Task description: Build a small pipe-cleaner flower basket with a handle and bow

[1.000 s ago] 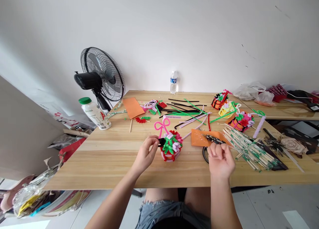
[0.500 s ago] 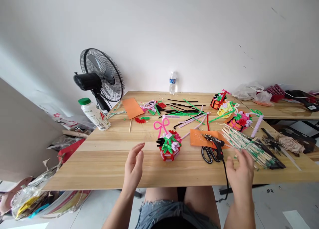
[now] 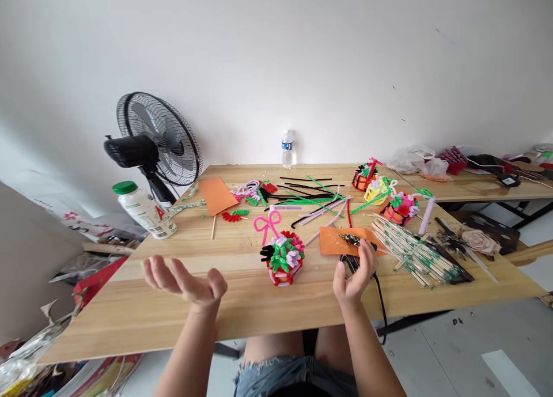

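Observation:
A small basket of pipe-cleaner flowers (image 3: 285, 259), topped by a pink bow, stands on the wooden table between my hands. My left hand (image 3: 185, 282) is raised to its left, palm up, fingers apart and holding nothing. To the basket's right, my right hand (image 3: 356, 273) is held up with fingers loosely curled and apart, also with nothing in it. Behind that hand lie a hot glue gun (image 3: 352, 239), partly covered by it, and black-handled scissors (image 3: 349, 263). An orange sheet (image 3: 329, 241) is under the glue gun.
Loose pipe cleaners (image 3: 311, 198) spread across the table's middle. Several finished flower baskets (image 3: 400, 207) and a bundle of wrapped sticks (image 3: 415, 250) are at the right. A white bottle (image 3: 144, 210), a fan (image 3: 159, 137) and an orange card (image 3: 217, 195) are at the left.
My left hand has moved left and turned palm up with its fingers spread. My right hand has come inward, over the scissors and glue gun. The camera view has shifted slightly.

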A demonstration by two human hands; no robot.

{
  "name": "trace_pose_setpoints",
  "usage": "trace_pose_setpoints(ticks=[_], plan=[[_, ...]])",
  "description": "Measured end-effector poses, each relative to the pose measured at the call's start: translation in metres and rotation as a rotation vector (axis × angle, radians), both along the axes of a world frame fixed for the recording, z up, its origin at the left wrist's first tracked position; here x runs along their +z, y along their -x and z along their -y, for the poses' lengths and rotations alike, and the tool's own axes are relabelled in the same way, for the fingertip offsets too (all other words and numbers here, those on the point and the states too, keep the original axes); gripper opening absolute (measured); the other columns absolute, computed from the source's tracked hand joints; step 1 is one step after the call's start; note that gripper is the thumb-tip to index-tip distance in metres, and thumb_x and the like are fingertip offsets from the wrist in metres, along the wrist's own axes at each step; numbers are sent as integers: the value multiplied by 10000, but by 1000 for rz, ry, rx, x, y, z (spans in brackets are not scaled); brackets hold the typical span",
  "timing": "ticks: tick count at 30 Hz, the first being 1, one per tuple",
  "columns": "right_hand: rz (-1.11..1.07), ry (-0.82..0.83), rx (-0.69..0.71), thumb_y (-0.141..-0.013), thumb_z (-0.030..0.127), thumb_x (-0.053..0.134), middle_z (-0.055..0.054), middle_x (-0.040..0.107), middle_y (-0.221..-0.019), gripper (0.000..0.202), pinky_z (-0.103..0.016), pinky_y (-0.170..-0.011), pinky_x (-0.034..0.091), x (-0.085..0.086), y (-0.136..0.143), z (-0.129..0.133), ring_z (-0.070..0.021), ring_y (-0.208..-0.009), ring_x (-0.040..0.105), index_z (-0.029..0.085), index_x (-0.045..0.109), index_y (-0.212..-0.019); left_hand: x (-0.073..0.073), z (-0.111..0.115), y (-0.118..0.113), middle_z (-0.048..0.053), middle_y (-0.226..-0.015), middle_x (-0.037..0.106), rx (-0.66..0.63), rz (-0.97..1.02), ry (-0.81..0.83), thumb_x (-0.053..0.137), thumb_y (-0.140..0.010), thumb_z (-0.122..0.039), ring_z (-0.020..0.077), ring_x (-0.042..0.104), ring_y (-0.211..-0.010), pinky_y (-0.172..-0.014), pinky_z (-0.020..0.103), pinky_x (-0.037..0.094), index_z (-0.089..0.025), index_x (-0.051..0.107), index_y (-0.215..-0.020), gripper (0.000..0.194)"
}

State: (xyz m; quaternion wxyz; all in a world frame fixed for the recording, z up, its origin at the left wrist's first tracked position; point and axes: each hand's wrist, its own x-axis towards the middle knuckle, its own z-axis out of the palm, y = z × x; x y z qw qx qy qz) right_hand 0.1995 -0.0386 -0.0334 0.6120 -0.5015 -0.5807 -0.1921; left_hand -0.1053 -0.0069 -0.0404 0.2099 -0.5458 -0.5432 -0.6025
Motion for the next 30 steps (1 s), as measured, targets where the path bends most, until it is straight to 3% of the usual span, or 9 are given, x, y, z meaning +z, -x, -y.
trace_pose_setpoints(ticks=[5,11,24,27,30], plan=[[-201,104,22,-946,314,375,-196,390,-1437,529,-618,-1069,323,-17,-8,-1,-339,-1340,381,159,295,-1446,-10,-7,5,131,-1607,1,-126,58,179,415,-936,-414,324,15,-1480,-1169,580,55,-200,50,-1533,732],[-227,118,63,-940,339,382,-182,406,-1433,525,-612,-1075,313,-20,-10,-1,-334,-1338,385,170,323,-1433,-9,0,-7,126,-1603,29,-158,52,158,417,-924,-480,330,40,-1476,-1164,582,55,-221,56,-1532,753],[-301,70,80,-930,401,372,-191,427,-1410,539,-593,-1076,308,-23,-13,-6,-337,-1328,398,148,365,-1407,-11,-2,-5,137,-1596,61,-111,49,117,340,-950,-480,329,75,-1469,-1157,578,75,-217,71,-1527,688],[-364,51,95,-925,390,380,-193,413,-1421,545,-582,-1086,299,-18,-15,-5,-333,-1344,386,139,357,-1408,-10,-1,-3,126,-1595,61,-81,67,65,296,-964,-460,331,74,-1465,-1155,579,61,-225,62,-1527,654],[-399,-49,67,-913,352,376,-192,403,-1439,554,-581,-1099,287,0,-23,-4,-330,-1367,365,123,347,-1417,-7,0,0,113,-1592,94,-52,25,-21,332,-954,-447,348,97,-1451,-1147,592,57,-235,95,-1527,655]])
